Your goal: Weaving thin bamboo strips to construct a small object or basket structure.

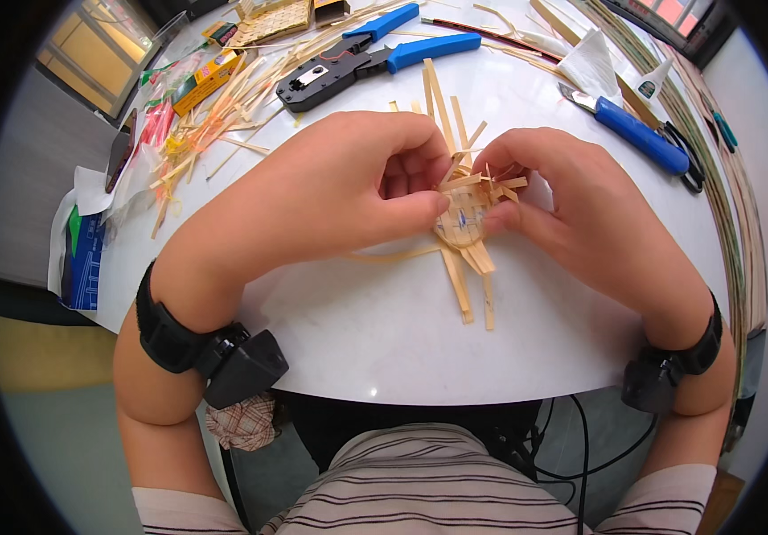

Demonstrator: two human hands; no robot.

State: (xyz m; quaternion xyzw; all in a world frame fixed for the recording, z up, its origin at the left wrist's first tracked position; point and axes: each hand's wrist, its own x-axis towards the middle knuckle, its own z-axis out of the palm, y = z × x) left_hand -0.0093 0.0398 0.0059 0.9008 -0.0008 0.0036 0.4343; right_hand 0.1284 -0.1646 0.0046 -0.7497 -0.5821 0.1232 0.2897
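Note:
A small piece of bamboo weaving (462, 220) is held just above the white table (384, 343), its loose strips sticking out toward and away from me. My left hand (370, 178) pinches its left upper edge between thumb and fingers. On the other side my right hand (549, 183) grips the right edge, where several short strip ends (507, 185) poke out by the fingertips. A thin curved strip runs out leftward from the weaving, beneath my left hand. The undersides of the fingers and part of the weave are hidden.
Beyond my hands lies a blue-handled crimping tool (335, 76). A blue utility knife (638, 134), black scissors (692, 160) and a white glue bottle (654, 82) sit at right, beside long bamboo strips (722, 192). At left are loose strips, a yellow box (205, 80) and plastic bags.

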